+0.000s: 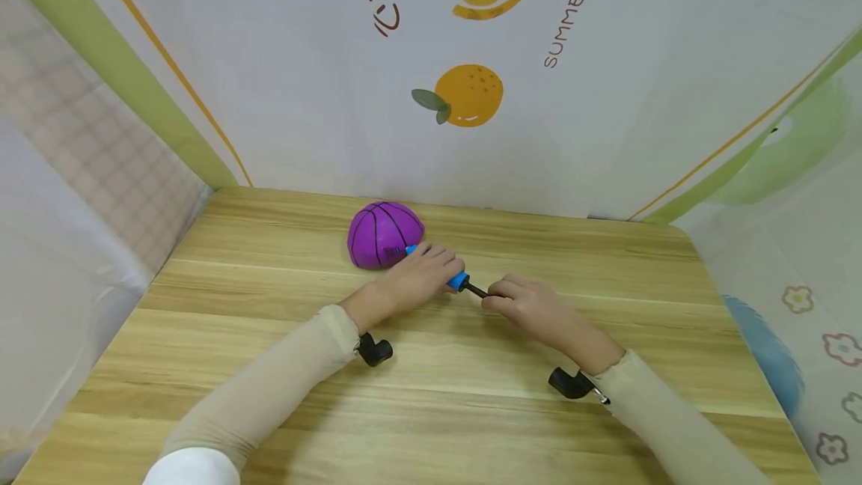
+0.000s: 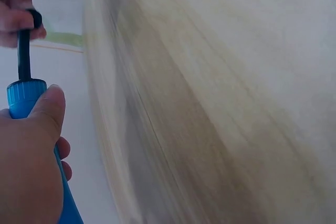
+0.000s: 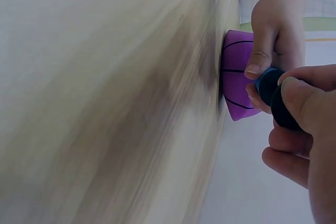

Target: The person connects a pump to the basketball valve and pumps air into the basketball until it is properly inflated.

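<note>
A purple ball (image 1: 385,234) with black lines, partly deflated, sits on the wooden table near its back edge. My left hand (image 1: 420,275) wraps round the blue barrel of a hand pump (image 1: 459,281), whose far end points at the ball's side. In the left wrist view the thumb lies along the blue barrel (image 2: 23,98) just below its ribbed cap. My right hand (image 1: 532,309) pinches the pump's black handle (image 3: 283,111) between thumb and fingers. Part of the black rod (image 2: 23,56) shows between cap and handle. The left fingers hide most of the barrel from the head view.
The wooden table (image 1: 431,410) stretches toward me and to both sides. Behind it hangs a white cloth (image 1: 323,111) printed with oranges and lettering. Light cloths also hang at left and right. A black camera mount (image 1: 377,350) sits at my left wrist, another (image 1: 569,383) at my right.
</note>
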`<control>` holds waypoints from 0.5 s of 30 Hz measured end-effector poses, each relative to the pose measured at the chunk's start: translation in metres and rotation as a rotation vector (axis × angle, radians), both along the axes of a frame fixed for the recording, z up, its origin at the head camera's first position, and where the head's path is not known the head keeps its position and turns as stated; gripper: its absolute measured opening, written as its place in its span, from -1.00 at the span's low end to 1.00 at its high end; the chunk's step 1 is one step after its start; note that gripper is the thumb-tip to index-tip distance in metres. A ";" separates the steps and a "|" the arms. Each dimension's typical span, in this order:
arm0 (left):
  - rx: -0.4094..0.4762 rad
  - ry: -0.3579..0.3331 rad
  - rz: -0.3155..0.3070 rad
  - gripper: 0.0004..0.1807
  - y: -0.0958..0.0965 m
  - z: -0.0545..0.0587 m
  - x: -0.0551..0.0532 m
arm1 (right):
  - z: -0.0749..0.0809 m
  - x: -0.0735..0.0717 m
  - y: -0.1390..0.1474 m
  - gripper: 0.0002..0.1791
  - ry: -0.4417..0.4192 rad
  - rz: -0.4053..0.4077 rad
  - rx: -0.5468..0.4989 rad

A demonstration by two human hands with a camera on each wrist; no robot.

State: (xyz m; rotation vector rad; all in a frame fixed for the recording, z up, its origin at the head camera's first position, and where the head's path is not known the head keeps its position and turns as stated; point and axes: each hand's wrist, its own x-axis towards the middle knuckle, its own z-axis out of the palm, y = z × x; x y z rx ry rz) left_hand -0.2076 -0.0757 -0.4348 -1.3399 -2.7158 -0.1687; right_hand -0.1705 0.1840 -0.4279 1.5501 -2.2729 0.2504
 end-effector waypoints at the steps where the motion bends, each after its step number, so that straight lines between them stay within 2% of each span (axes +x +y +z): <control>1: 0.003 -0.001 -0.001 -0.75 0.000 0.000 0.000 | 0.001 0.002 0.003 -0.75 0.001 0.003 -0.002; 5: 0.011 -0.003 -0.005 -0.75 -0.001 0.001 0.000 | 0.004 0.011 0.016 -0.69 0.003 0.013 -0.006; 8: 0.017 -0.015 -0.008 -0.76 -0.002 0.002 0.000 | 0.008 0.017 0.025 -0.89 0.002 0.027 -0.016; 9: 0.019 -0.019 -0.009 -0.76 -0.002 0.002 0.000 | 0.009 0.019 0.028 -0.88 0.003 0.029 -0.020; 13: 0.016 -0.022 -0.009 -0.77 -0.002 0.003 0.000 | 0.013 0.024 0.037 -0.50 0.011 0.040 -0.050; 15: 0.017 -0.022 -0.009 -0.77 -0.003 0.003 0.000 | 0.013 0.026 0.040 -0.48 0.014 0.043 -0.058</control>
